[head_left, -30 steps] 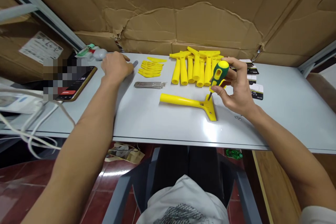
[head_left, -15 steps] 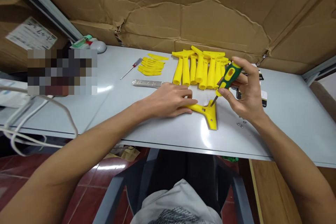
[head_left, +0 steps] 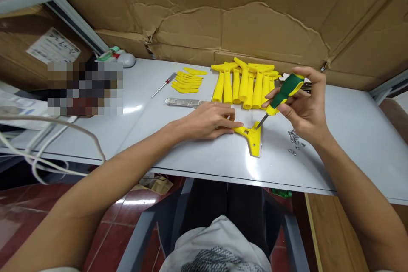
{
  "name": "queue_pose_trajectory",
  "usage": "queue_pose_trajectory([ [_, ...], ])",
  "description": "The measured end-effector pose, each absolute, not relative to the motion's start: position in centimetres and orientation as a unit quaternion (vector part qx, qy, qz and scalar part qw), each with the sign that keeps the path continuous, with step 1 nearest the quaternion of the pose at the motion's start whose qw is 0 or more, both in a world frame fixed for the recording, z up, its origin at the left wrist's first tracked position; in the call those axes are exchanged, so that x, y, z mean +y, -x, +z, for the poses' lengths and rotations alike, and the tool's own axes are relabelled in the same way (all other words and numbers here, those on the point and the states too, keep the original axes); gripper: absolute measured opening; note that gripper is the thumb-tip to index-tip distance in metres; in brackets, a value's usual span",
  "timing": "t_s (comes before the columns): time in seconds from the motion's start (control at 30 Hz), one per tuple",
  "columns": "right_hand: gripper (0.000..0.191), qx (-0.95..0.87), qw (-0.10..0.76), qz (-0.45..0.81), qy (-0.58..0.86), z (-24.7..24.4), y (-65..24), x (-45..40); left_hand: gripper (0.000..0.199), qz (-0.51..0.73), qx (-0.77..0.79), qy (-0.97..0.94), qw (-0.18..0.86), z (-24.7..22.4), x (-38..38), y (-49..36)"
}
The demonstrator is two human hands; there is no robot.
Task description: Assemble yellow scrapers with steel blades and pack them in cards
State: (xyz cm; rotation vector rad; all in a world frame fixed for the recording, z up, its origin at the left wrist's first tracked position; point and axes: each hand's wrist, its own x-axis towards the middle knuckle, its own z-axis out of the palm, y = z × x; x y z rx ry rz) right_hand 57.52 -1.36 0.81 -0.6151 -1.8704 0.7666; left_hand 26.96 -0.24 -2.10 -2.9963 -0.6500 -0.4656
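A yellow scraper (head_left: 253, 139) lies on the white table, its wide head toward the right and a blade edge along it. My left hand (head_left: 212, 121) is closed round its handle and presses it to the tabletop. My right hand (head_left: 307, 108) grips a green and yellow screwdriver (head_left: 285, 93), which leans to the right. Its tip meets the scraper's head near the upper screw hole. A small pile of screws (head_left: 293, 137) lies just left of my right wrist.
Behind my hands stand several yellow scraper handles (head_left: 244, 83). Left of them are thin yellow pieces (head_left: 188, 80), a small screwdriver (head_left: 164, 85) and a strip of metal blades (head_left: 183, 102). White cables (head_left: 63, 136) hang at the left edge. Cardboard (head_left: 191, 21) lines the back.
My right hand has turned the screwdriver's handle and tilted it further right, with the tip still at the scraper head. The view has shifted slightly. My left hand keeps its hold.
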Motion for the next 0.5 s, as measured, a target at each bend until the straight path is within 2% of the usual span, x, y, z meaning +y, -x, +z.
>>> queue_pose_trajectory([
  [0.23, 0.07, -0.75, 0.482, 0.373, 0.257, -0.22, -57.26, -1.23, 0.028, -0.165, -0.196, 0.967, 0.009, -2.3, 0.24, -26.61],
  [0.5, 0.057, -0.771, 0.438, 0.391, 0.245, 0.19, -57.49, -1.24, 0.03, -0.182, -0.178, 0.967, -0.017, -2.7, 0.74, -26.5],
])
